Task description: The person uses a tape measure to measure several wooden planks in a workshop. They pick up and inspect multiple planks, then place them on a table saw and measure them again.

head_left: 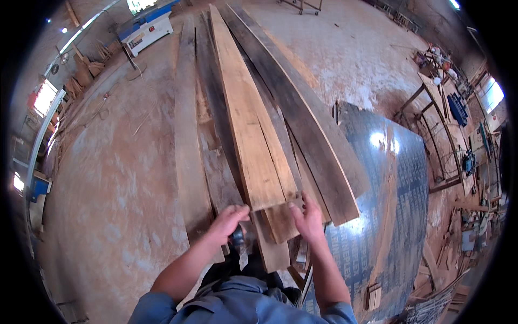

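A long, pale wooden plank [245, 108], with a dark crack running along it, lies on top of a stack of boards, its near end towards me. My left hand [231, 220] is closed at the left corner of that near end, fingertips against the edge. At the right corner my right hand [307, 217] grips the plank, thumb on the near side and fingers along the edge; their undersides are hidden. Shorter board ends [276, 254] stick out beneath the plank, between my forearms. Below my left hand shows a dark rounded object [236, 235] of unclear kind.
Dark weathered boards [302, 116] flank the plank on the right, greyish ones [189, 146] on the left. A glossy dark panel [377, 205] stands to the right, with a small wood block [373, 297]. Farther off are a blue-and-white machine [148, 33] and a cluttered workbench [440, 102].
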Available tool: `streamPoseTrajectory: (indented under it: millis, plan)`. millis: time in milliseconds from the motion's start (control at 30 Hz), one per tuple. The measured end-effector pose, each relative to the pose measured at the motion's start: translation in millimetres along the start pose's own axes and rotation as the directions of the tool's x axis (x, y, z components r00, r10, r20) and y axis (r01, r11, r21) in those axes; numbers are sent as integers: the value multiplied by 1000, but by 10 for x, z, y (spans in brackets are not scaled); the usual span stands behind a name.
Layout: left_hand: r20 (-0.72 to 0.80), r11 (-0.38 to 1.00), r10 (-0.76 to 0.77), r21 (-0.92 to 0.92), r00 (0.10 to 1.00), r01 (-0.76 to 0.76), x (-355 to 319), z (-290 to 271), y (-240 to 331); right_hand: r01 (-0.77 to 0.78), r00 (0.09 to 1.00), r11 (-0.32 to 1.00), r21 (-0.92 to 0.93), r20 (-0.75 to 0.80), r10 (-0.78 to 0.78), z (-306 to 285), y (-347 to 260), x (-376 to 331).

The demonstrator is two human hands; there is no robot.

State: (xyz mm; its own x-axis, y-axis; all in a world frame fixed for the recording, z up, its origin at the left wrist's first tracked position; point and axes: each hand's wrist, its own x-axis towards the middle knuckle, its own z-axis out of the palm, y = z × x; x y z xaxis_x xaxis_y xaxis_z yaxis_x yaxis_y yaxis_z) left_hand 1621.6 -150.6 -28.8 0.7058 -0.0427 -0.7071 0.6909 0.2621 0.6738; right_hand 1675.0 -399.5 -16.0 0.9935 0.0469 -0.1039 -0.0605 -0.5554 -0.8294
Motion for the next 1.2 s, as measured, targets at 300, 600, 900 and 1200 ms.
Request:
streamPoseTrajectory:
  millis: [300, 600, 900, 1200]
  plan:
    - [17, 998, 58, 36, 998, -59, 240, 383, -5, 43, 997, 987, -152, 73, -33, 393, 190, 498]
    - [189, 645, 352, 660, 917, -384, 0, 804, 617, 359, 933, 901, -244, 108, -343, -21, 15, 161]
    - [287, 527, 378, 715, 880, -460, 215, 1112, 754, 143, 860, 952, -270, -441, -255, -503, 331, 279]
    - [15, 910, 52, 412, 999, -54, 119, 84, -269, -176, 983, 964, 202, -21, 184, -159, 388, -338]
